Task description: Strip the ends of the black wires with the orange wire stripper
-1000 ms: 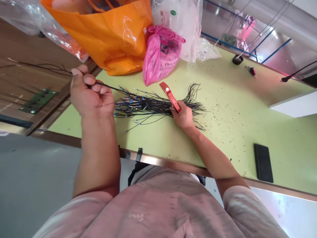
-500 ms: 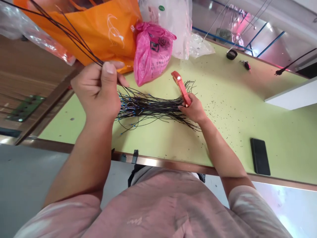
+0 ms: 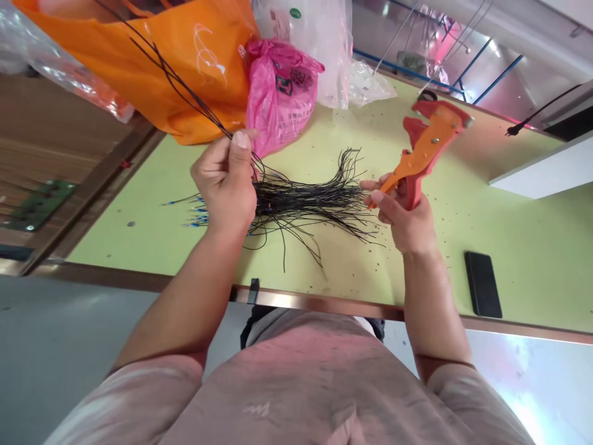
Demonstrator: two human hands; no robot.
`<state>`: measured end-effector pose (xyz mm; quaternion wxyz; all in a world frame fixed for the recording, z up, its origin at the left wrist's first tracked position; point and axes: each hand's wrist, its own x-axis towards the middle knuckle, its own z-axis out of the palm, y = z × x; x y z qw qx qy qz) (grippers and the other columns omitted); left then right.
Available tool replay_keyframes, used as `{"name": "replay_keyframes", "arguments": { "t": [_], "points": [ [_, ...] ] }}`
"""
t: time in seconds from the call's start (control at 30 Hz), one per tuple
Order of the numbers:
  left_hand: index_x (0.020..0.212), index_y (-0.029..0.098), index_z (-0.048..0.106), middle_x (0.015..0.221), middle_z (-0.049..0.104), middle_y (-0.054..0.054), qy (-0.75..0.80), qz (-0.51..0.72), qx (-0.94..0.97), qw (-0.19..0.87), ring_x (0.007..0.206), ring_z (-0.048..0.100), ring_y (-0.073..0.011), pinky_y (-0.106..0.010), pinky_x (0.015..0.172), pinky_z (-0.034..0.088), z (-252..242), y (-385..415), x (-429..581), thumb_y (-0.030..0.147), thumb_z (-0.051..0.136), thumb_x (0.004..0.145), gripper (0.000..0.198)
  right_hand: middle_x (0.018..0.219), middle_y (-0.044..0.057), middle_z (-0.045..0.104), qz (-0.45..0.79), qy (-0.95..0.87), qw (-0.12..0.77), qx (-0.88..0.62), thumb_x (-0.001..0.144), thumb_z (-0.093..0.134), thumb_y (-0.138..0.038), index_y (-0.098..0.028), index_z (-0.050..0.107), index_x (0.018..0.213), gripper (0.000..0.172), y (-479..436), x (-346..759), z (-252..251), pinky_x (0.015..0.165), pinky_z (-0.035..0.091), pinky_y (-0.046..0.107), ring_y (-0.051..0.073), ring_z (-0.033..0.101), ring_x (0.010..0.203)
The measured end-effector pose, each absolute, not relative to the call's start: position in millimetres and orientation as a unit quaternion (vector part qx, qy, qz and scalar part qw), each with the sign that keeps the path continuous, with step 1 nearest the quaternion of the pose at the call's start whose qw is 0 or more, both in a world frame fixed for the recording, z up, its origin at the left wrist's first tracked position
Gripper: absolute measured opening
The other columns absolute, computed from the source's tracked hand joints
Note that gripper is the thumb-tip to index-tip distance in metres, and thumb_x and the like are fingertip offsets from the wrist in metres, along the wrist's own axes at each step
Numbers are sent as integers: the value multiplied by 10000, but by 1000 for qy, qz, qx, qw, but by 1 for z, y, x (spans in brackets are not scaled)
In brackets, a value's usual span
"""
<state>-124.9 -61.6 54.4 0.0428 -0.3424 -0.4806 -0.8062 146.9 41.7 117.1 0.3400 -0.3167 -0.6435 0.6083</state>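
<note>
Recording, at inspection, two hands in use over a green table. The left hand is closed narrow, thumb against fingers, pinching a small group of black wires drawn from a loose bundle; the group's free ends rise across the orange bag. The right hand wraps the handles of an orange stripper, raised above the table, with no wire seen in its jaws. The work in hand at this instant is separating wires from the bundle while the stripper stands ready in the other hand.

The bundle lies on the table between the hands, passing under the left hand and stopping just short of the right. Blue terminals show at its end to the left; the wires are too tangled to count.

Count of other items: one orange bag, one pink bag, three clear bags, one phone, one green circuit board beyond the table edge, and one black plug. Black flecks, too many to count, are scattered over the table.
</note>
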Motion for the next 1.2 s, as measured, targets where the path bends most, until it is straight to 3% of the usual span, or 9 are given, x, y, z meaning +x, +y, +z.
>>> {"name": "replay_keyframes", "arguments": {
  "t": [0.1, 0.23, 0.3, 0.4, 0.47, 0.6, 0.83, 1.0, 1.2],
  "points": [
    [1000, 169, 860, 550, 420, 94, -450, -840, -302, 32, 475, 371, -59, -268, 480, 308, 46, -52, -123, 622, 820, 988, 455, 1214, 67, 832, 629, -640, 292, -332, 784, 989, -600, -272, 738, 1115, 529, 4, 129, 101, 888, 683, 423, 233, 773, 1034],
    [1043, 178, 821, 593, 416, 94, -430, -869, -244, -8, 500, 400, -68, -259, 490, 344, 43, -49, -119, 665, 816, 991, 490, 1132, 61, 799, 630, -652, 186, -379, 579, 1088, -573, -249, 674, 1173, 793, -44, 87, 64, 798, 650, 394, 214, 727, 904],
    [1078, 200, 790, 647, 460, 79, -439, -875, -201, -43, 539, 447, -75, -258, 523, 394, 43, -52, -120, 642, 768, 1046, 443, 1108, 36, 791, 626, -662, 184, -369, 664, 1037, -541, -261, 644, 1140, 678, -57, 71, 47, 828, 629, 379, 203, 723, 904],
    [1095, 230, 759, 738, 557, 46, -460, -869, -148, -104, 614, 525, -89, -267, 563, 446, 40, -62, -127, 634, 757, 1051, 407, 916, -14, 739, 613, -679, 202, -351, 884, 816, -474, -261, 631, 1017, 312, -57, 61, 29, 822, 586, 363, 178, 678, 807],
    [1086, 239, 747, 793, 611, 24, -479, -853, -152, -140, 661, 566, -103, -278, 578, 468, 36, -70, -134, 697, 802, 983, 472, 835, -39, 686, 623, -672, 204, -345, 896, 758, -474, -261, 614, 988, 273, -48, 62, 24, 781, 561, 350, 165, 638, 747],
    [1026, 239, 744, 845, 674, -1, -506, -828, -182, -160, 630, 549, -98, -290, 518, 388, 31, -78, -145, 745, 872, 886, 540, 776, -49, 648, 689, -619, 185, -328, 808, 843, -550, -268, 559, 889, 408, -32, 58, 28, 708, 543, 317, 166, 672, 752],
    [1190, 270, 693, 930, 808, 28, -518, -815, -202, -163, 519, 501, -72, -323, 504, 381, 26, -72, -154, 671, 712, 1051, 425, 838, -27, 726, 834, -467, 100, -276, 613, 993, -606, -304, 543, 979, 654, -44, 39, 48, 507, 379, 254, 214, 755, 761],
    [1186, 283, 649, 813, 696, 77, -520, -820, -150, -186, 553, 515, -48, -268, 554, 431, 16, -85, -192, 667, 744, 1014, 431, 738, -76, 616, 816, -465, 163, -303, 689, 898, -466, -297, 503, 957, 506, -35, 48, 47, 500, 298, 232, 140, 628, 650],
    [1041, 234, 663, 614, 460, 103, -545, -832, -52, -92, 462, 338, -43, -256, 461, 293, 16, -110, -238, 496, 752, 1038, 277, 647, -102, 524, 729, -550, 240, -331, 760, 727, -366, -292, 448, 892, 318, 6, 60, 31, 549, 379, 259, 122, 536, 589]
  ]
}}
